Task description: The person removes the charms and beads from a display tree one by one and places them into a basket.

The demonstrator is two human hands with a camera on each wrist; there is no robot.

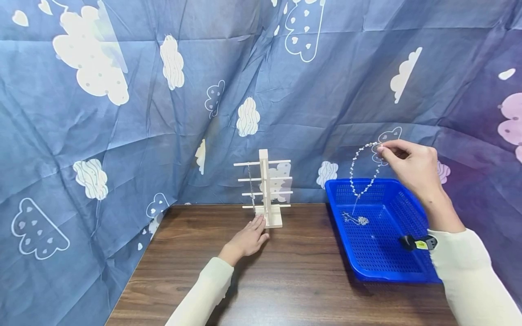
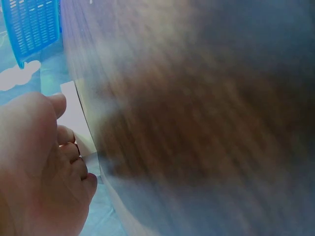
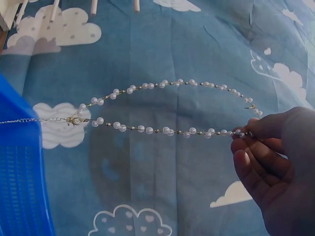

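Note:
My right hand (image 1: 413, 167) pinches a white pearl-bead necklace (image 3: 167, 132) between thumb and fingertips, up above the blue basket (image 1: 387, 275). The necklace hangs as a long loop, and a thin chain (image 3: 49, 119) trails from the gold clasp at its lower end down toward the basket. My left hand (image 1: 248, 239) lies with fingers extended at the base of a pale wooden jewelry stand (image 1: 264, 181), fingertips on its front left edge. A thin silver chain necklace (image 1: 251, 188) hangs from the left side of the stand's pegs.
Inside the basket lies a small heap of silver jewelry (image 1: 361, 221) near its left side. The brown wooden table (image 1: 293, 280) reaches back to a blue cloud-patterned cloth (image 1: 212, 113). A black wrist strap device (image 1: 420, 243) sits at my right cuff.

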